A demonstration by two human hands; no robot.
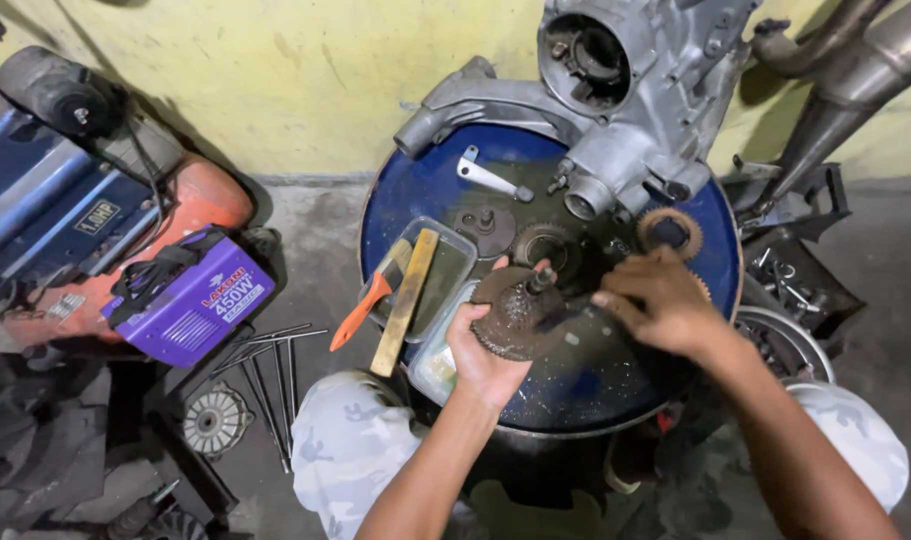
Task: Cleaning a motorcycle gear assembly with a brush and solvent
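- A blue drum lid [416,190] is used as the worktop; all places are given relative to it.
- At its far edge, a grey cast engine casing [616,100] is seen, overhanging the rim toward the yellow wall.
- On the lid just in front of the casing, a flat metal lever [491,178] and two loose gears [544,243] [669,230] are laid, close to the hands.
- At the lid's left edge, a clear plastic tray [451,275] is set; a wooden-handled hammer [406,300] and an orange-handled tool [361,310] are rested across it.
- On the floor left of the lid, a purple welding unit [191,300], long thin rods [271,375] and a round finned part [214,420] are noted.
- Right of the lid, a dark bin of small parts [791,285] and grey exhaust pipes [846,70] are seen.
- The left hand [486,345] is curled from below around a gear assembly [516,315], held over the near middle of the lid.
- The right hand [661,300] is half closed, its fingers pointed toward the assembly's right side; whether contact is made cannot be told.
- The assembly is seen as a rusty-brown toothed disc, greasy, with a short dark shaft raised from its centre.
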